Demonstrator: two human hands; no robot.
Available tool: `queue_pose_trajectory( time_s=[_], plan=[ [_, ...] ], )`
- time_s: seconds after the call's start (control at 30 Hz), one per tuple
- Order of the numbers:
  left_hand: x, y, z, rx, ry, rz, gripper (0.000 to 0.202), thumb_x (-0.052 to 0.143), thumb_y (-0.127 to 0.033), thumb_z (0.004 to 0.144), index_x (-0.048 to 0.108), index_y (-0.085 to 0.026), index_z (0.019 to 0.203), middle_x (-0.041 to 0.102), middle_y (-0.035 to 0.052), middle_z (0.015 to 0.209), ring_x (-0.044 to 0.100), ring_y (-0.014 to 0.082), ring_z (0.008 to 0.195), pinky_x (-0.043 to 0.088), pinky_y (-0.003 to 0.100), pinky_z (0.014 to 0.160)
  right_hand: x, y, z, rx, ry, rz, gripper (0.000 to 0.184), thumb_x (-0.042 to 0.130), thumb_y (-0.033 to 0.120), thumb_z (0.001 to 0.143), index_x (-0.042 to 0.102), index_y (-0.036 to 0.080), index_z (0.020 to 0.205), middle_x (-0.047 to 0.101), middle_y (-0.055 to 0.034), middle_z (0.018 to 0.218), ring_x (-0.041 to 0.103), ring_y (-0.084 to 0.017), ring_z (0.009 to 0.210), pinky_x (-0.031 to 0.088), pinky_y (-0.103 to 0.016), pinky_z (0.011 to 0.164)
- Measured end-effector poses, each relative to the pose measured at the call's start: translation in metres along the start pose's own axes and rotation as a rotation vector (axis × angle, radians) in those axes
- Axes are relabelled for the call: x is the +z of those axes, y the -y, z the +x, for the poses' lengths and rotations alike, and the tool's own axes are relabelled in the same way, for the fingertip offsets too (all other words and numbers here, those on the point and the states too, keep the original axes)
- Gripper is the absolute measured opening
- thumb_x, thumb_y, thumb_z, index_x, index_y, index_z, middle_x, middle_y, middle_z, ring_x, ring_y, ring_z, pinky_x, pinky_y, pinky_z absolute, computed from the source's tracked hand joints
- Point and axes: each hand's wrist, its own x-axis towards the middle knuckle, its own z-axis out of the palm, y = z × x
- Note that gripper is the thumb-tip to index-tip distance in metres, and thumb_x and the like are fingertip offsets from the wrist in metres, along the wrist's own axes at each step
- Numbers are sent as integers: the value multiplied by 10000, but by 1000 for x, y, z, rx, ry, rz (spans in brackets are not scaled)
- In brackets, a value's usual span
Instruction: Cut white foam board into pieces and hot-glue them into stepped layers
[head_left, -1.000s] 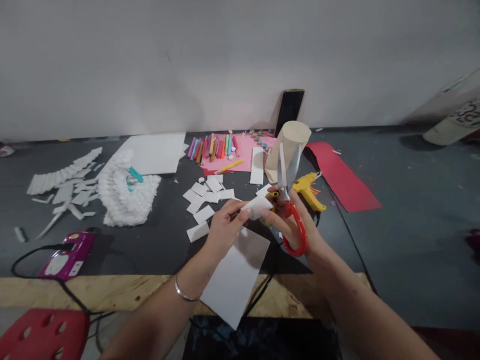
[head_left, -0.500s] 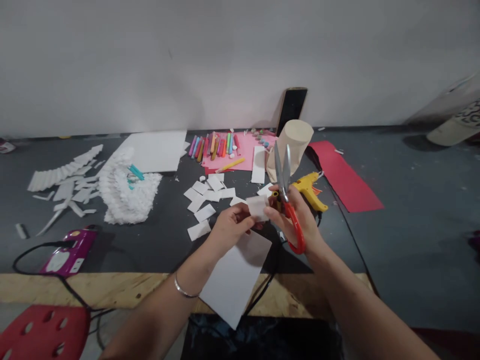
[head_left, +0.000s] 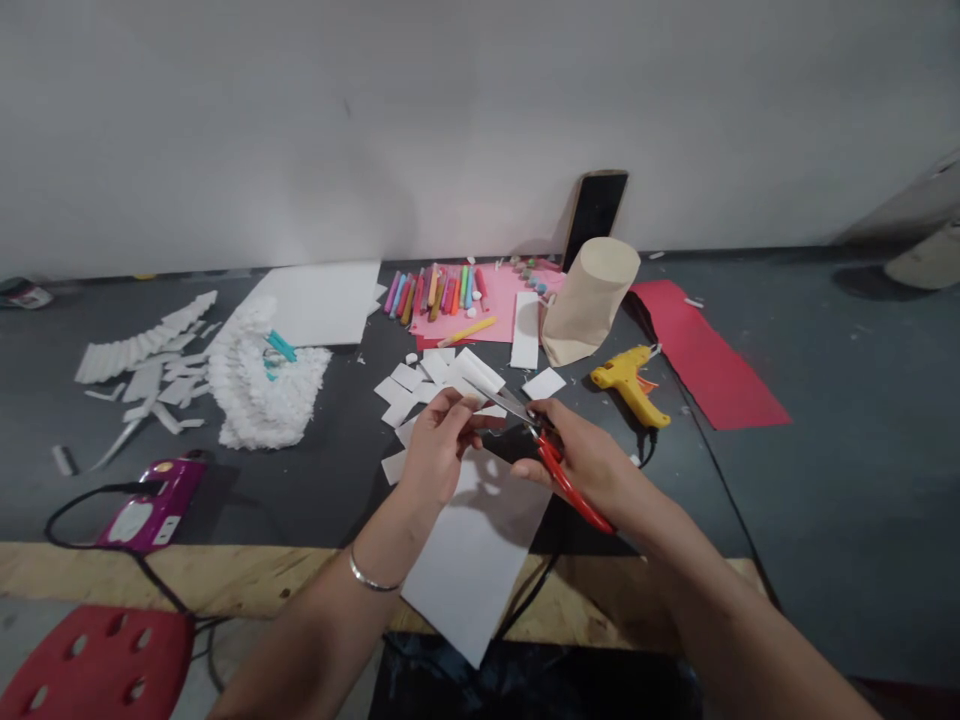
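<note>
On the far left of the dark grey bench (head_left: 337, 470) lay pleated white paper strips (head_left: 142, 345), with a purple plastic device on a black cord (head_left: 146, 510) nearer to me and a fluffy white layered paper piece (head_left: 262, 385) just to their right. A scatter of small white paper rectangles (head_left: 409, 385) sat just ahead of my left hand (head_left: 435, 450), whose fingers were pinched on a small folded white paper piece (head_left: 478, 372), holding it above the bench at the middle, over those scraps. A large white paper sheet (head_left: 476, 540) lay beneath both hands and overhung the bench's near edge. The red-handled steel scissors (head_left: 553, 465) pointed left with their blades against the folded piece's lower edge. The fingers of my right hand (head_left: 592, 460) were closed around the handles. Behind, coloured markers (head_left: 439, 290) rested on a pink paper sheet (head_left: 495, 290). To the right stood a beige rolled card tube (head_left: 592, 300), then a yellow glue gun (head_left: 626, 380) and a red paper sheet (head_left: 705, 350).
</note>
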Motion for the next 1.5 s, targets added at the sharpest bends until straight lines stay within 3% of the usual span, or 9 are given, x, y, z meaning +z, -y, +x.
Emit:
queue_pose_trajectory(
  time_s=[0.73, 0.97, 1.17, 1.5],
  plan=[
    [-1, 6, 1, -22, 5, -34, 361, 795, -366, 652, 496, -188, 749, 699, 0, 773, 698, 147, 668, 374, 182, 457, 2, 0, -1, 7, -37, -55, 493, 556, 630, 817, 563, 204, 1065, 665, -60, 746, 636, -239, 666, 408, -283, 584],
    [-2, 5, 1, -12, 35, -18, 307, 767, -361, 708, 522, -176, 715, 717, 20, 798, 701, 135, 674, 355, 176, 446, 3, -3, 0, 22, -63, -99, 545, 545, 679, 799, 594, 229, 1101, 691, -70, 748, 671, -253, 653, 399, -276, 566],
    [-3, 3, 0, -28, 35, -21, 279, 769, -353, 712, 557, -171, 727, 732, 38, 827, 695, 129, 665, 358, 180, 458, 2, -2, 1, 47, -60, -97, 547, 550, 723, 766, 635, 239, 1008, 693, -70, 695, 664, -253, 622, 403, -278, 550],
    [-2, 4, -1, -47, 61, 68, 276, 756, -383, 702, 607, -154, 746, 730, 58, 827, 680, 128, 644, 345, 183, 453, 5, -4, 1, 14, -75, -88, 607, 485, 753, 782, 606, 221, 1047, 654, -53, 677, 633, -229, 598, 403, -272, 554]
  ],
)
